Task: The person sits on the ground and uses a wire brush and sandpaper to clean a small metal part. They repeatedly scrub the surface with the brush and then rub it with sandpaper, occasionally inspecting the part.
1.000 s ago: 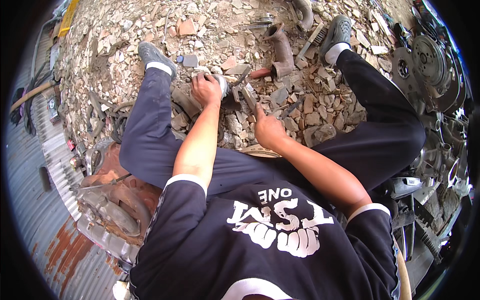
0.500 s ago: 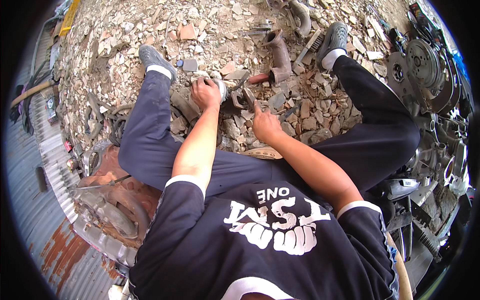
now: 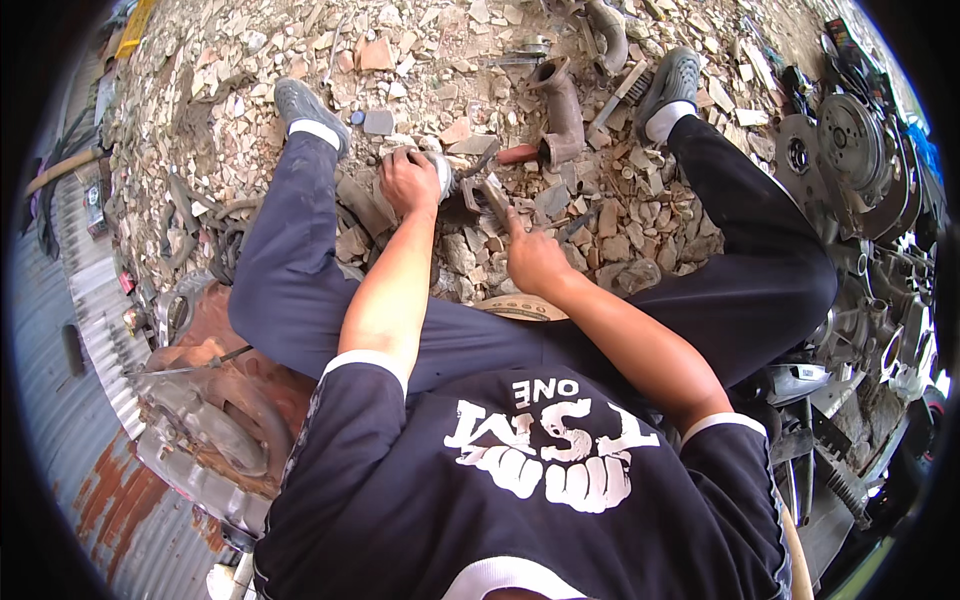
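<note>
My left hand (image 3: 410, 183) is closed around a round, silvery metal part (image 3: 440, 176) just above the stony ground. To its right, my right hand (image 3: 538, 262) grips a narrow, brownish-grey tool (image 3: 495, 200), index finger laid along it. The tool's far end is beside a dark metal piece (image 3: 467, 194) next to the silvery part; I cannot tell whether they touch. My palm hides the near end, so the tool's kind is unclear. A red handle (image 3: 516, 155) lies just beyond, against a rusty pipe elbow (image 3: 558, 112).
Broken stone and tile cover the ground. A wire brush (image 3: 622, 97) lies near my right shoe (image 3: 672, 90). Metal discs (image 3: 850, 142) and scrap parts are piled at the right. A large metal housing (image 3: 215, 430) stands at the left by corrugated sheets (image 3: 95, 330).
Both hands keep their grips in nearly the same place. The right hand and its tool have shifted very slightly, and the whole view has moved a little.
</note>
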Available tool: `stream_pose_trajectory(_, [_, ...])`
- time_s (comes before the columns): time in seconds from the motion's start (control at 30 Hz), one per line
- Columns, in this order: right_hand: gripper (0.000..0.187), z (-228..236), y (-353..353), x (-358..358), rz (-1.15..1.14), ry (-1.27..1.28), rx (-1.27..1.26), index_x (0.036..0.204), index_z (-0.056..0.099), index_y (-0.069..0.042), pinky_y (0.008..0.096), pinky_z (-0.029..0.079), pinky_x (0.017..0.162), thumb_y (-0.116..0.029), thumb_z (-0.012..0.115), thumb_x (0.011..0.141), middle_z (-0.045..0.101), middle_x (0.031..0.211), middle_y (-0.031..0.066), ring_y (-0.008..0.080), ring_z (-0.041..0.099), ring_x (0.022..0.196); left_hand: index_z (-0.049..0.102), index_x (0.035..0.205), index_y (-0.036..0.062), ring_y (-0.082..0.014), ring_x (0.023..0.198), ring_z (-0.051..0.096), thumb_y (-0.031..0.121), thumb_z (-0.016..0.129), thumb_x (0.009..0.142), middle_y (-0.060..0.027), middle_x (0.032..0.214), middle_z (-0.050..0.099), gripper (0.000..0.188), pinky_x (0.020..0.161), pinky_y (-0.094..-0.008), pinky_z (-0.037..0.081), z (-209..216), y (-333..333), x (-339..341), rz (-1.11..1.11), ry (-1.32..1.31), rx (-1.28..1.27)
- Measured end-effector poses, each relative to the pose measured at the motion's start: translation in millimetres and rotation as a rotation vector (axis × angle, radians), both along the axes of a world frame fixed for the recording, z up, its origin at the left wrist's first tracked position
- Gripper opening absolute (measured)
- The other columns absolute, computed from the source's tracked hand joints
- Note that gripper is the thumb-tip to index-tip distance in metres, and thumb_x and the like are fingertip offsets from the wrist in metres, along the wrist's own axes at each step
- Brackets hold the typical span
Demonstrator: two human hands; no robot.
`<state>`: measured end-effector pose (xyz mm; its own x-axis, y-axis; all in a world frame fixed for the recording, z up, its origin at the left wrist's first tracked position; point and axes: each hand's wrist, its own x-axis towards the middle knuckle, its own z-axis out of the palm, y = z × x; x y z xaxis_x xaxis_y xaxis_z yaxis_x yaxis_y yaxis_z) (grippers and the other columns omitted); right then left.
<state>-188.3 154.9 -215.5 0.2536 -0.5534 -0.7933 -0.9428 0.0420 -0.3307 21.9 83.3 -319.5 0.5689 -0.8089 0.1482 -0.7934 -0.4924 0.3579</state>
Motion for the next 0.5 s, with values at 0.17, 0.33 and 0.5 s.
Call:
stream_pose_trajectory(0.17, [0.073,0.3,-14.0,5.6,-0.064,-0.001,0.000,0.163,0.017,-0.002,0.0515,0.054,0.097,-0.010,0.044,0.096,0.059,0.125,0.0391,0.0476,0.067,0.111,0.075,0.098,0.0063,-0.0362,0.100,0.066,0.019,0.064,0.089,-0.0153,0.102,0.071,0.019,0.088,-0.0467,0.053,-0.1,-3.4,-3.7,0.002,-0.014,-0.014])
stream_pose_trajectory(0.33, [0.073,10.4,-6.2,5.8,0.015,-0.057,-0.007,0.162,0.017,-0.001,0.0535,0.052,0.098,-0.012,0.046,0.096,0.065,0.114,0.0377,0.0495,0.067,0.105,0.075,0.100,0.0056,-0.0370,0.100,0.066,0.019,0.064,0.090,-0.0160,0.103,0.071,0.020,0.088,-0.0473,0.053,-7.2,3.4,3.4,0.011,0.010,-0.004])
stream_pose_trajectory(0.5, [0.075,-2.2,-11.2,3.1,-0.150,-0.121,0.016,0.161,0.017,0.002,0.0536,0.050,0.100,-0.015,0.048,0.096,0.066,0.112,0.0388,0.0513,0.066,0.106,0.075,0.101,0.0059,-0.0364,0.102,0.065,0.019,0.064,0.090,-0.0160,0.105,0.071,0.020,0.089,-0.0470,0.053,3.7,-2.5,-3.9,0.018,0.030,0.011])
